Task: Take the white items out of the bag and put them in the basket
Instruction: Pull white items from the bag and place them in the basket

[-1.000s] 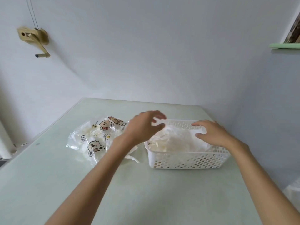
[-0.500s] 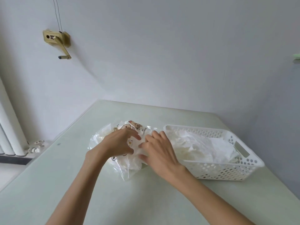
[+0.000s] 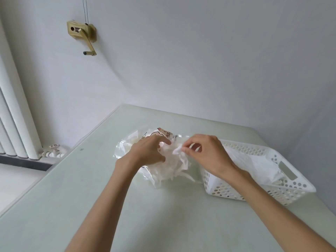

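Note:
A clear plastic bag (image 3: 127, 146) printed with cartoon bears lies on the pale green table (image 3: 91, 197), crumpled white items showing at its mouth. My left hand (image 3: 148, 152) rests on the bag with its fingers curled into the plastic, holding it down. My right hand (image 3: 205, 154) pinches a crumpled white item (image 3: 179, 160) between thumb and forefinger just above the bag's opening. To the right stands the white perforated basket (image 3: 294, 180), with several white items (image 3: 254, 164) lying inside it.
The table meets a grey wall at the back and right. A brass crank fitting (image 3: 81, 33) hangs on the wall at upper left. A white radiator (image 3: 12, 115) with a valve (image 3: 53, 150) stands left of the table.
Both hands left the basket and came to the bag. My right hand has risen, pinching a white item out of the bag's mouth. The view has swung left.

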A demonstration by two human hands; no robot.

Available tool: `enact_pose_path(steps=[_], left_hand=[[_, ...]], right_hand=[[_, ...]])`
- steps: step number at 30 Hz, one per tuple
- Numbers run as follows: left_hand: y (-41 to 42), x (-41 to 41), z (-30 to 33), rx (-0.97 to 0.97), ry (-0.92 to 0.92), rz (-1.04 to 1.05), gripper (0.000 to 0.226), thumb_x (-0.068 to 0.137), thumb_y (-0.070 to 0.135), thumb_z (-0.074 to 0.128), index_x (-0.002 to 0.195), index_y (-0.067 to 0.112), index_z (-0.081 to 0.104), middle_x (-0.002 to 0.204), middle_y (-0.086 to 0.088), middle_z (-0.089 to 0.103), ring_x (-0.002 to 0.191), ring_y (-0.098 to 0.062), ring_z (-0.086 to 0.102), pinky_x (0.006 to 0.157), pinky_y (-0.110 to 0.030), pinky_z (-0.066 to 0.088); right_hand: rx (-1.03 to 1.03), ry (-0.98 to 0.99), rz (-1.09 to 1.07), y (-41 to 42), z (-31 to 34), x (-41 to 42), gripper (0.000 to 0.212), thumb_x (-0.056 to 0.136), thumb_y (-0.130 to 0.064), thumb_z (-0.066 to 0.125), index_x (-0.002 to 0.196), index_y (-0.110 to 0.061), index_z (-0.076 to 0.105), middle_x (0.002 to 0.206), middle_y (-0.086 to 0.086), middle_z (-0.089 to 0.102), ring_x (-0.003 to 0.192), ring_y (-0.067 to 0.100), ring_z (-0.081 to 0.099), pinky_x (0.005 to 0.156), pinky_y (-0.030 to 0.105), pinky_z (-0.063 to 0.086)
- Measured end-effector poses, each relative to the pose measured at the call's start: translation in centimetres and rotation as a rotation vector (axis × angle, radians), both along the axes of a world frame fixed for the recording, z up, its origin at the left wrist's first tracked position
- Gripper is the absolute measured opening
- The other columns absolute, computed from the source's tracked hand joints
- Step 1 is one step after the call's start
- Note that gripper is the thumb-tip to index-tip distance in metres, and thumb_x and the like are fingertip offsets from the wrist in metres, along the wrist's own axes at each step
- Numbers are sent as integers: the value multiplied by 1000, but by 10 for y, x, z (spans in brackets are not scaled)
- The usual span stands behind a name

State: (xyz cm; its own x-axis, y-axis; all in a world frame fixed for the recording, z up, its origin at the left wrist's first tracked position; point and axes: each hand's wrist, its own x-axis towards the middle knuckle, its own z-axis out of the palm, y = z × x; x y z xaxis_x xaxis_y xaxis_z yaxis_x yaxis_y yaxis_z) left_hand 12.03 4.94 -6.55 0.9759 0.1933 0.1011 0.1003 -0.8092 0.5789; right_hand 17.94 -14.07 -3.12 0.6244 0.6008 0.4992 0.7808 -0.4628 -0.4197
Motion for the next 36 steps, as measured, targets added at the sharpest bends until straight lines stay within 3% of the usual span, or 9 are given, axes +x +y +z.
enact_pose_path(steps=[8, 15, 18, 22, 27, 31, 33, 34, 36], left_hand=[[7, -3, 3, -23, -24, 38, 52, 77, 25, 68, 123, 45, 55, 121, 11, 59, 118, -7, 52, 87, -29, 42], [1, 0, -1, -23, 27, 6, 44, 79, 31, 71, 120, 36, 57, 118, 13, 56, 116, -9, 53, 90, -30, 42], [0, -1, 4, -69, 12, -57, 37, 78, 38, 74, 111, 40, 58, 125, 16, 55, 120, -7, 50, 98, -31, 41], [-8, -18, 25, -160, -7, -237, 59, 68, 51, 80, 121, 49, 53, 140, 28, 37, 131, 7, 31, 104, -20, 27], [-54, -27, 52, -413, 49, -348, 59, 68, 88, 39, 118, 59, 48, 132, 36, 46, 131, 9, 34, 113, -25, 24], [-83, -9, 59, -437, 55, -175, 78, 84, 74, 13, 130, 27, 56, 122, 11, 55, 118, -6, 45, 97, -21, 26], [-94, 0, 59, -417, -38, -157, 69, 78, 82, 20, 92, 25, 58, 82, 7, 47, 78, -7, 44, 70, -19, 30], [-102, 6, 61, -442, -112, -162, 75, 81, 77, 30, 80, 8, 59, 67, 7, 41, 62, -8, 38, 57, -17, 27], [-107, 17, 61, -556, -308, -133, 59, 94, 48, 47, 86, -8, 63, 59, 6, 51, 50, -4, 42, 49, -12, 31]], right_hand=[[206, 146, -51, -1, 29, 12, 5, 84, -16, 72, 80, -17, 74, 79, -12, 70, 71, 3, 64, 68, 15, 50], [407, 294, -16, -17, 53, 16, 7, 90, -13, 65, 84, -16, 68, 80, -2, 71, 75, 8, 66, 79, 26, 55], [434, 421, 42, -24, 58, 10, 9, 93, -15, 60, 90, -9, 65, 79, 5, 71, 73, 9, 65, 76, 19, 54], [591, 686, 109, -40, 59, 6, 12, 97, -17, 52, 89, -12, 61, 78, -3, 65, 71, 9, 62, 69, 18, 50], [739, 917, 257, -63, 42, 7, 17, 99, -18, 44, 94, -9, 57, 82, -1, 62, 78, 12, 59, 72, 21, 47], [841, 1047, 433, -84, 38, 8, 24, 95, -21, 42, 104, -7, 59, 96, 2, 64, 93, 15, 59, 87, 28, 42], [835, 1100, 500, -94, 35, 11, 31, 94, -23, 43, 116, -6, 56, 109, 6, 62, 104, 17, 58, 95, 31, 40], [834, 1115, 529, -100, 33, 13, 31, 93, -24, 46, 117, -7, 55, 110, 7, 60, 105, 17, 56, 96, 31, 39], [812, 1099, 570, -104, 31, 17, 23, 89, -27, 55, 103, -10, 57, 100, 4, 60, 97, 17, 55, 91, 30, 40]])
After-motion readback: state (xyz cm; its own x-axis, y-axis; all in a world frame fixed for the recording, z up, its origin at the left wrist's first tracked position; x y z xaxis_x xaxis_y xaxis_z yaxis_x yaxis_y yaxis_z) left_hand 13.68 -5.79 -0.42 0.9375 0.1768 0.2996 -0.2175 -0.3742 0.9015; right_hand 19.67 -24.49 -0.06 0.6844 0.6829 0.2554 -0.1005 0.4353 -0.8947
